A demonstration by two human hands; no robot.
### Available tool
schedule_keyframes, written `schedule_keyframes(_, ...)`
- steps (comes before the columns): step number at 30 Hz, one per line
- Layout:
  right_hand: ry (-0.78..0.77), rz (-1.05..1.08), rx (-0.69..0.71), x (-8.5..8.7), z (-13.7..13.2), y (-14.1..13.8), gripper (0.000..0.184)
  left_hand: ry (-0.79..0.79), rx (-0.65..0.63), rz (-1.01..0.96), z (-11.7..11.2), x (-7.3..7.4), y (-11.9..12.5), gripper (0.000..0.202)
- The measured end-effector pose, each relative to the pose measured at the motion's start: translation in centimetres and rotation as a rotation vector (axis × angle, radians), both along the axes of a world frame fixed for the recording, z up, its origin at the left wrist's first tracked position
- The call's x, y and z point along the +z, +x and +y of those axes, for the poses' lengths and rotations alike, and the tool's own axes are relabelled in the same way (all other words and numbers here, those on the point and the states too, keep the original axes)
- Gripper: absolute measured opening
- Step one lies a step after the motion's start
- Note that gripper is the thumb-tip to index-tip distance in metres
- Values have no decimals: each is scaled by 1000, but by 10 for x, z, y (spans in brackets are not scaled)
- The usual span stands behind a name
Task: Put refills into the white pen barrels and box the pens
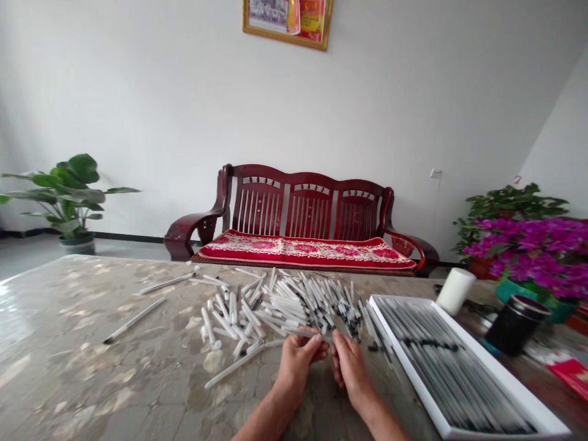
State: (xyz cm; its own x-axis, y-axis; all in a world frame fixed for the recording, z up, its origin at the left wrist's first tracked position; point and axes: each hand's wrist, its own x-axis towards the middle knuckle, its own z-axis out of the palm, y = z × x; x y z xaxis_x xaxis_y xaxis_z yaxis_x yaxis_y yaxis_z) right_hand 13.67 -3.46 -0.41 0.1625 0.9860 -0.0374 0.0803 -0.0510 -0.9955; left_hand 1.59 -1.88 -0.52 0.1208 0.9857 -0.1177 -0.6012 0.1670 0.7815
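My left hand [298, 360] and my right hand [350, 364] meet just in front of a pile of white pen parts [285, 306] on the marble table [92, 343]. Both hands are closed in a pinch on one thin white pen piece [316, 334] held between them. To the right lies a white tray [500, 376] filled with several assembled pens laid side by side. Loose white barrels and caps lie scattered left of the pile.
Single pens [133, 320] lie apart at the left. A white cup [456, 291] and a black cup [517, 324] stand beyond the tray, beside purple flowers [537, 251]. A dark wooden bench with a red cushion [305, 248] stands behind the table.
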Motion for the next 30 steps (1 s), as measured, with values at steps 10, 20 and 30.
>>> schedule_keyframes(10,-40,81,72,3,2,17,54,-120,-419,61,1,2,-11,44)
schedule_keyframes(20,426,-592,42,-12,16,21,27,-73,-348,-94,4,5,-19,31)
schedule_keyframes(30,528,-1056,69,-11,14,13,50,-127,233,-224,26,2,-28,25)
